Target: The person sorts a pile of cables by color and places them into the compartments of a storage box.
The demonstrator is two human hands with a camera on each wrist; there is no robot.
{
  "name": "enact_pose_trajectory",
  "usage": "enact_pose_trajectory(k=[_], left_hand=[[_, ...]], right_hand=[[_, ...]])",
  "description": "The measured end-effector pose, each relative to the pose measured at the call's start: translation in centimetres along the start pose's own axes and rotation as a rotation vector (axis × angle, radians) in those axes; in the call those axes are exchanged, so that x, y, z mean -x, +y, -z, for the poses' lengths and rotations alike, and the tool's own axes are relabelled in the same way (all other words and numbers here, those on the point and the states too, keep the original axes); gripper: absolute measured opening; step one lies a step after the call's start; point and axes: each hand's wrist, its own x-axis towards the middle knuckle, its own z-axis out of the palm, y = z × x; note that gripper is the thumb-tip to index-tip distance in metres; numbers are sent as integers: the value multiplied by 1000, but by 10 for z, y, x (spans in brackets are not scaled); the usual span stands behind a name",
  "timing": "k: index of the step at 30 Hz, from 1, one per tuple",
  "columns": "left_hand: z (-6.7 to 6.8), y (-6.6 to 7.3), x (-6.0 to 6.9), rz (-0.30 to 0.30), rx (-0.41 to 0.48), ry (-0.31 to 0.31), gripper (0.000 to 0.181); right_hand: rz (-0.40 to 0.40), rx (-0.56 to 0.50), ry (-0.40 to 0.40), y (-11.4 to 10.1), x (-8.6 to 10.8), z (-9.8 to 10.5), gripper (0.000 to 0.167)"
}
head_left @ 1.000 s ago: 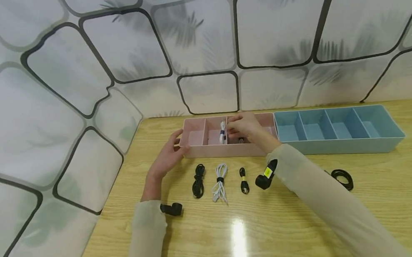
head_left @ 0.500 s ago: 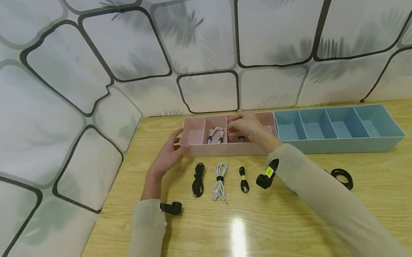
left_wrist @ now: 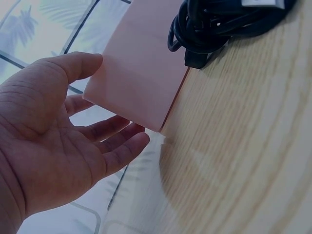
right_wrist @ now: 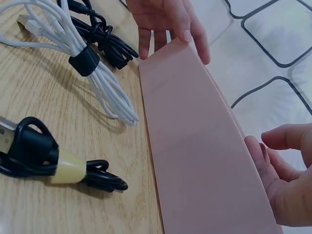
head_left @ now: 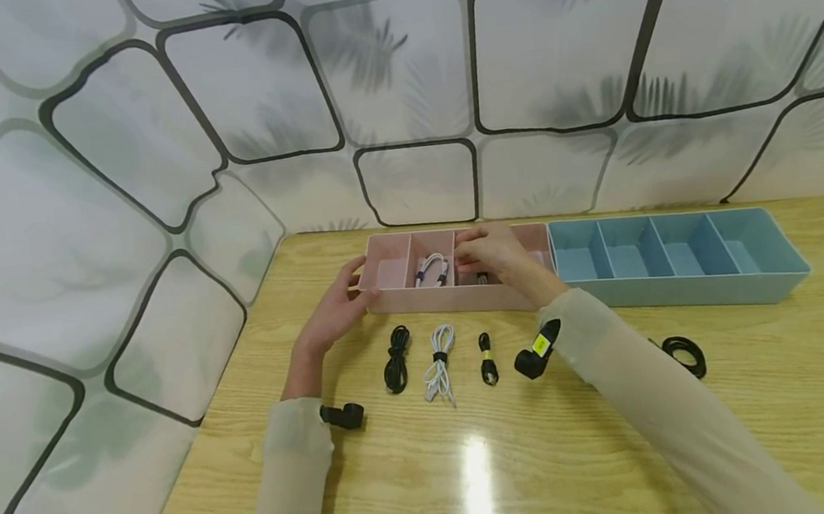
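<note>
R hand (head_left: 496, 255), over compt. 3 of the pink tray (head_left: 454, 299) (counted from the L end), close by the divider to compt. 2: thumb apart from the half-bent, relaxed fingers, which dip behind the front wall; no cable seen btwn them, tips partly hidden. L hand (left_wrist: 51, 141): fingers spread, not clenched, against the tray's L end, w/ thumb at the front corner, prob. as a brace. Within the tray: looped white cable (head_left: 423, 272) w/ dark tie in compt. 2; part of a dark cable (head_left: 482, 279) in compt. 3, remainder under the R hand. In front, on the table (head_left: 591, 456), L to R: black cable bundle (head_left: 396, 361), white cable bundle (head_left: 438, 363) w/ black strap, short black cable (head_left: 487, 360) w/ yellow band; farther R, coiled black cable (head_left: 698, 363). Blue tray (head_left: 687, 287) adjoins the pink tray's R end. Step in hand, as judged: stowing cables by compt., w/ the looped one apparently placed. Next move calls for raising the R fingers clear of the divider w/o snagging either stowed cable, L hand steadying, before any reach to the front row.
</note>
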Motion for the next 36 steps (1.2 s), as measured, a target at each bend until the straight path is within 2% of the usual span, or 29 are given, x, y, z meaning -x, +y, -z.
enact_pose_trajectory(k=[17,19,24,25,30,36], left_hand=[[-1,4,1,-12,-21,2,65],[-2,11,5,0,-22,-4,65],[-1,12,4,28,-25,-10,67],[-1,8,2,22,-25,-9,67],[-1,3,2,7,-6,-4,69],[0,4,2,5,-23,3,67]], right_hand=[[20,57,-19,1,3,2,39],[23,64,-24,2,3,2,40],[42,60,-39,3,2,1,39],[45,54,-39,4,2,1,39],[89,64,-39,9,3,1,38],[154,160,-82,10,15,0,37]])
